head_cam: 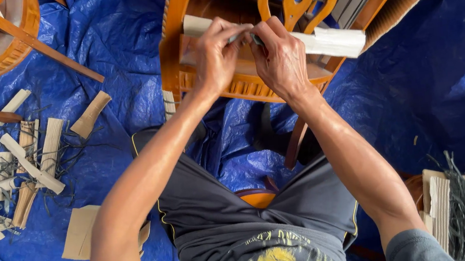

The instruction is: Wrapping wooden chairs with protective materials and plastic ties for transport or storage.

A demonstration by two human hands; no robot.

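Blue tarp [119, 39] below; at twelve o'clock both hands, left hand [216, 57] and right hand [282, 56], pinch a thin strap [243, 36] on the chair [239, 84], fingers narrow — looks light, flexible.

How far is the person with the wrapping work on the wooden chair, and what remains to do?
Done, it seems: a white wrap already lies on the wooden chair, and a pile of cardboard scraps lies on the blue tarp. In hand: the left hand and right hand pinch a thin strap at the frame. Left: most wood is bare.
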